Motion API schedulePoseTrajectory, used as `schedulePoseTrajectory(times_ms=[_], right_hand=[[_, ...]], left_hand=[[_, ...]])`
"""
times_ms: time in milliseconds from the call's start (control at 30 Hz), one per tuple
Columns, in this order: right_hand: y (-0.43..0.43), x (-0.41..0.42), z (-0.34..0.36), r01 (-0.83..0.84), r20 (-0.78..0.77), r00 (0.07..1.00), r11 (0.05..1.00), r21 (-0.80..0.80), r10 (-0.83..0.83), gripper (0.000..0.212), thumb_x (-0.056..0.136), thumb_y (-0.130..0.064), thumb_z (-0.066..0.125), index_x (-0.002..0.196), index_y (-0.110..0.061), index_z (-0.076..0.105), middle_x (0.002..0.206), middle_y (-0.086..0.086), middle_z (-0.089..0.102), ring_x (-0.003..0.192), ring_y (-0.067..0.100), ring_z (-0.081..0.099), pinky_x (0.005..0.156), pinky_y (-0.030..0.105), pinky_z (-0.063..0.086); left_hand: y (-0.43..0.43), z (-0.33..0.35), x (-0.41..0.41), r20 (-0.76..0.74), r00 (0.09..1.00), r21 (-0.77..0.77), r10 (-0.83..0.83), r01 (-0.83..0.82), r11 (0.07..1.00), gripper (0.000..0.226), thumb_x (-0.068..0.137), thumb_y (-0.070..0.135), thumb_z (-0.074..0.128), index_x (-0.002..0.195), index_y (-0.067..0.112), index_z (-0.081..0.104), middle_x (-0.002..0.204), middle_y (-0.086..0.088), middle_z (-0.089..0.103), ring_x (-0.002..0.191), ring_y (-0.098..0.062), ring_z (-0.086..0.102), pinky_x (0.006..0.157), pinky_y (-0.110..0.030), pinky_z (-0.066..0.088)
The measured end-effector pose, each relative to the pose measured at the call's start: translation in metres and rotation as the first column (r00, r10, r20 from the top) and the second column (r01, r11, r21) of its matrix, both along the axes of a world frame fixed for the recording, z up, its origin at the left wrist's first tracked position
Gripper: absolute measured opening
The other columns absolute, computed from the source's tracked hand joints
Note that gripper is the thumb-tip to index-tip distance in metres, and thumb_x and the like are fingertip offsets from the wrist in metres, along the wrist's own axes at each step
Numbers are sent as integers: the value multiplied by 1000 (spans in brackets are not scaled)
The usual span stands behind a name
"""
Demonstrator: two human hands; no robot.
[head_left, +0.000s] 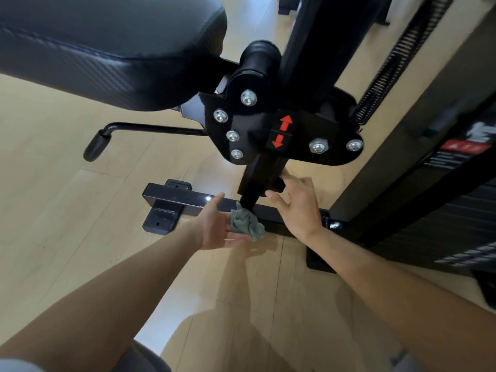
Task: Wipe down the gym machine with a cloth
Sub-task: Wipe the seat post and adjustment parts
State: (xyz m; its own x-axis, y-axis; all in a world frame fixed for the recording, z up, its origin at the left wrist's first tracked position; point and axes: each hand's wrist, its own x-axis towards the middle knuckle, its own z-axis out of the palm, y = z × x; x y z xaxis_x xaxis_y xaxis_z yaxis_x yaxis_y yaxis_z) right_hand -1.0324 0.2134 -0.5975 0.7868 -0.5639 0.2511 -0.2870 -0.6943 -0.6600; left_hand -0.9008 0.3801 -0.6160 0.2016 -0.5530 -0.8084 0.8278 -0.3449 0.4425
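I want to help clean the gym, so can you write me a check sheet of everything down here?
Surface: pale wooden floor, shiny in spots.
Job's things: crumpled grey-green cloth at the foot of the black post, where it meets the floor bar.
Clutter: nothing seen.
Hands: left hand open, cloth against its straight fingers; right hand open, fingers spread, one fingertip at the post.
Cables: nothing seen; a coiled spring runs up on the right.
Surroundings: padded seat, lever, bolted plate with red arrows, dark panel.
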Motion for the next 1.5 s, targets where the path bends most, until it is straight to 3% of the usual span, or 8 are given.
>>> schedulePoseTrajectory(times_ms=[167, 333, 433, 533, 667, 1067, 1267, 1500], right_hand=[[48, -34, -19, 125, 0, 991, 911, 393, -136, 54, 88, -32, 76, 136, -30, 52, 126, -10, 48, 105, 7, 56, 91, 30, 53], [43, -35, -26, 69, -94, 996, 773, 631, -13, 33, 89, -10, 74, 118, -24, 69, 111, -4, 70, 105, 12, 66, 95, 40, 57], [23, -29, -29, 188, -162, 980, 797, 574, -114, 26, 88, -17, 76, 112, -23, 72, 105, -2, 71, 98, 17, 69, 88, 44, 60], [3, -20, -31, 241, -233, 960, 883, 403, -155, 32, 92, -19, 72, 123, -19, 66, 121, 4, 54, 106, 18, 60, 100, 30, 49], [-13, -11, -33, 193, -337, 932, 970, 150, -133, 42, 98, -15, 63, 140, -13, 54, 132, 8, 45, 118, 23, 52, 98, 23, 39], [21, -7, -89, -272, -750, 650, 959, -77, 124, 84, 97, -43, 60, 161, -34, 7, 169, 1, -12, 155, 30, -11, 126, 53, 4], [11, -8, -90, -395, -726, 667, 906, -153, 168, 81, 97, -29, 62, 159, -38, 12, 169, -5, -5, 156, 25, -3, 125, 48, 8], [-11, -38, -87, -112, -662, 748, 974, -195, -47, 82, 94, -21, 67, 159, -32, 17, 168, -3, 17, 150, 24, 21, 122, 42, 27]], left_hand=[[-11, 25, -32, 67, 992, 4, -106, 105, 994, 82, 96, 75, 27, 118, 8, 68, 111, -19, 74, 106, -36, 68, 108, -47, 48], [-12, 37, -46, 53, 989, 34, -138, 136, 990, 75, 100, 68, 33, 122, 4, 67, 118, -22, 69, 107, -40, 68, 97, -45, 56], [-9, 34, -38, 375, 914, 195, -156, 87, 977, 53, 101, 53, 49, 116, 6, 69, 112, -16, 71, 99, -35, 71, 83, -40, 60], [-5, 27, -24, 753, 643, 227, -137, -60, 972, 36, 97, 37, 62, 123, 13, 65, 111, -7, 70, 94, -21, 67, 93, -45, 58], [-9, 30, -19, 924, 361, 155, -125, -57, 986, 51, 96, 34, 66, 143, 22, 51, 134, 1, 60, 109, -17, 60, 102, -46, 51], [-22, 11, -28, 997, 23, 72, -74, 65, 995, 72, 84, 22, 79, 146, 23, 42, 130, -1, 57, 112, -19, 60, 95, -40, 56], [-12, 10, -19, 992, -59, 117, -109, 162, 980, 87, 77, 28, 86, 150, 23, 39, 129, 1, 56, 105, -6, 54, 85, -20, 42], [-8, 7, -11, 967, -180, 217, -183, 193, 957, 100, 73, 34, 87, 154, 27, 30, 128, 0, 56, 97, -7, 56, 86, -28, 52]])
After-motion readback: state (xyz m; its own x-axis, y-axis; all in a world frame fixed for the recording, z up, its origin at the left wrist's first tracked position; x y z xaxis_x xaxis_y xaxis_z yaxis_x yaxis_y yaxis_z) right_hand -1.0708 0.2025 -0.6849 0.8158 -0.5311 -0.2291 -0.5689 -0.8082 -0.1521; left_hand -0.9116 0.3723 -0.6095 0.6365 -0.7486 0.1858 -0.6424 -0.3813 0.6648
